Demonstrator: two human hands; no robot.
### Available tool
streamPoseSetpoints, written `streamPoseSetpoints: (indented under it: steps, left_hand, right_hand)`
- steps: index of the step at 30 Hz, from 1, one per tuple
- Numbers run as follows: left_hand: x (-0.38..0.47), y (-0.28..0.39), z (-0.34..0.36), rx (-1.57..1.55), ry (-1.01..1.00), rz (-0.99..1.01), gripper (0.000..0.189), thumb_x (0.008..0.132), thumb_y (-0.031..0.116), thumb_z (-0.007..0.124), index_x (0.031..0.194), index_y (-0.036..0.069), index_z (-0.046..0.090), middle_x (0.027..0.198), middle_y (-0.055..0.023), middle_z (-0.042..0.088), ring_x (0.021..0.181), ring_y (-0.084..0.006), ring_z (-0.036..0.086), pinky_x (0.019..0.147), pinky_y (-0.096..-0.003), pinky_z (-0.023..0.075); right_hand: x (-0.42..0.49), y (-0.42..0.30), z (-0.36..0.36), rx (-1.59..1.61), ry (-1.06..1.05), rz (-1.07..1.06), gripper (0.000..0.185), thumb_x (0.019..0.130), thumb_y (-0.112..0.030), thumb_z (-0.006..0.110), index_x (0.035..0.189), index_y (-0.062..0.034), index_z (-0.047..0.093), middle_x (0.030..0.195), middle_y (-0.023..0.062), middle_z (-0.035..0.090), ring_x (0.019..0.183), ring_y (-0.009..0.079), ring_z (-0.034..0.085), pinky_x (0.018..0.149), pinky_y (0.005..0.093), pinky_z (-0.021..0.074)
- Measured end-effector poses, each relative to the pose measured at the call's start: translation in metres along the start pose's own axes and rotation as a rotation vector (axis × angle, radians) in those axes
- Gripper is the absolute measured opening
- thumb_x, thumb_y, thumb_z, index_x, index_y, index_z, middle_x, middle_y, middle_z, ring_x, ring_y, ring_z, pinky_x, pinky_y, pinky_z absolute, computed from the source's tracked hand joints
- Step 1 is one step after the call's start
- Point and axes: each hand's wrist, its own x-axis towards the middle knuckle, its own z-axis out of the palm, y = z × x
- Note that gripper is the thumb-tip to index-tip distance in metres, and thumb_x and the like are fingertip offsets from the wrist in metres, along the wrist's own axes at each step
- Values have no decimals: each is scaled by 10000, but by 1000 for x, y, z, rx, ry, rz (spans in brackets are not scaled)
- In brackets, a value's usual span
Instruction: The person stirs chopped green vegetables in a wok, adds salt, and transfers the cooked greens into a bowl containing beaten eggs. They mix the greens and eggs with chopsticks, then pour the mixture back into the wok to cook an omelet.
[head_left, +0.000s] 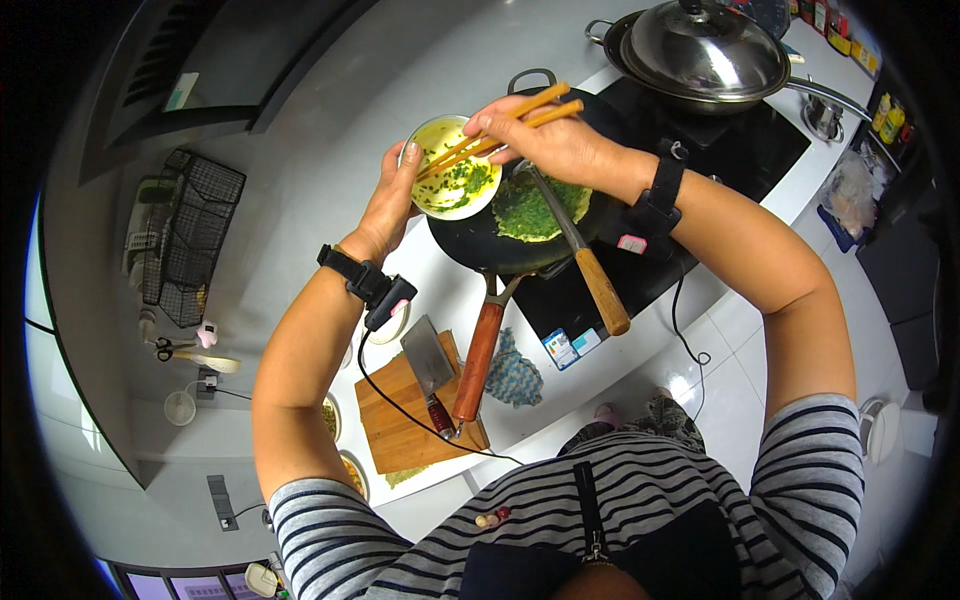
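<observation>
My left hand grips the rim of a bowl tilted over the left edge of a black wok. Bits of chopped greens and yellow egg residue cling inside the bowl. With my right hand I hold a pair of wooden chopsticks, their tips inside the bowl. A green and yellow egg mixture lies in the wok. Across the wok rests a metal turner with a wooden handle; its head is partly hidden beneath my right hand. The wok's reddish wooden handle points towards me.
A lidded steel pan stands at the back right of the black cooktop. Left of the wok handle, a cleaver lies on a wooden cutting board. A blue and white cloth lies beside the handle. Cables run from both wrist straps.
</observation>
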Motion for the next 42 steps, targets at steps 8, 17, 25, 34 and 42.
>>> streamPoseSetpoints:
  steps: [8,17,25,34,42]
  left_hand:
    - [-3,6,4,33,139,44,812,883,647,441,1405,80,187,1263,-186,442,1122,-274,524,870,-390,487]
    - [-3,11,3,51,151,13,880,873,663,437,1426,51,131,1309,-230,410,1132,-313,528,898,-435,486]
    - [-1,15,7,49,96,-35,889,870,674,426,1426,45,133,1324,-236,394,1148,-327,516,904,-460,485]
    - [-2,17,8,38,89,-33,888,872,671,425,1432,48,131,1346,-229,379,1170,-325,503,890,-461,495]
    - [-2,17,7,33,59,-44,895,869,674,425,1433,49,121,1341,-230,382,1157,-325,512,874,-453,504]
  right_hand:
    - [-34,1,7,-150,-138,-88,267,953,-229,510,1066,-20,631,951,99,595,824,170,614,723,261,497]
    - [-55,-8,2,-365,-251,-207,235,919,-104,521,1107,2,614,956,106,553,897,212,572,798,303,461]
    - [-31,-13,-2,-315,-74,-132,194,924,-167,552,975,-12,656,873,97,588,790,198,601,710,294,476]
    - [-13,4,-2,-64,51,140,227,959,-229,504,967,-26,606,856,42,619,822,98,596,748,239,484]
    - [-8,10,-4,-5,74,203,255,960,-250,506,996,-20,610,900,70,624,847,119,600,783,254,491]
